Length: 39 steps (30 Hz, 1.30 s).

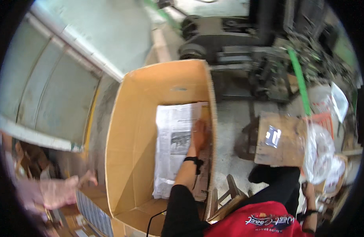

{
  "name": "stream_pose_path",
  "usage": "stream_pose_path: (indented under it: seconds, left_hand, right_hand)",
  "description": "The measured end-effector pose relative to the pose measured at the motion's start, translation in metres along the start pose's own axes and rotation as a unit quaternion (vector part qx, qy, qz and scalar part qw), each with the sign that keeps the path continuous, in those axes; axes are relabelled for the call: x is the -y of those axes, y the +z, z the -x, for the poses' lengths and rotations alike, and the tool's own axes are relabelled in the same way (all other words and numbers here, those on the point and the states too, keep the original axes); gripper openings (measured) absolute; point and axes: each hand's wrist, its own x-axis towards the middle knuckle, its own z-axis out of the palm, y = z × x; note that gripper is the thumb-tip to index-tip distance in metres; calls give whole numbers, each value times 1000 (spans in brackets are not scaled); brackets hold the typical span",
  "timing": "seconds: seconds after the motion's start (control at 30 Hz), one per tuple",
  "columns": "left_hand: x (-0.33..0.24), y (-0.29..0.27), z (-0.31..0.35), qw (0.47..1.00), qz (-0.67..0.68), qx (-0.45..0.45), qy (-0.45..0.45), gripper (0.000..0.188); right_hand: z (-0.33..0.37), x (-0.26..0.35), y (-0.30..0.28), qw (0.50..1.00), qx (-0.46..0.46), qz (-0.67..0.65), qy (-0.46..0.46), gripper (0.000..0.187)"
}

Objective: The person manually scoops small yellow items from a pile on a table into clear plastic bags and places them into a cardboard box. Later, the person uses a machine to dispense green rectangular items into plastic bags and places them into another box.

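Note:
A tall open cardboard box [126,150] stands in front of me, with sheets of newspaper [166,126] spread over its bottom. My left hand [199,136], reaching down from a black sleeve and dark wristband, lies on the newspaper's right edge beside the box's inner right wall. It looks flat and open, though its fingers are slightly blurred. At the lower right, my right hand [308,190] is beside the lower end of a clear plastic bag [321,152]. Its fingers are too small and dim to tell whether they hold the bag.
Right of the box, a wooden board [282,154] bears a small dark shiny packet [272,136]. Dark machinery [265,75] and a green bar [299,81] are beyond it. Grey panels [63,87] line the left. Another person's hand [88,178] shows at lower left, above cardboard [73,221].

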Motion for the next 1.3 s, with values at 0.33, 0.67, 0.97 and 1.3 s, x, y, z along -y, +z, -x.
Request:
stream_pose_path:
  seconds: [0.33, 0.67, 0.97, 1.3]
  left_hand:
    - [3, -163, -2, 945, 183, -268, -33, 47]
    - [-277, -312, 25, 953, 280, 40, 111, 23]
    - [-377, -92, 15, 735, -98, 596, 306, 48]
    - [-404, 15, 69, 661, 388, 642, -20, 41]
  right_hand:
    - [-78, 86, -59, 943, -231, -215, -103, 22]
    - [-142, 92, -1, 968, -238, -74, -12, 14]
    - [-148, 112, 0, 946, -292, -39, -137, 13]
    - [-160, 108, 9, 951, -208, 23, -229, 15]
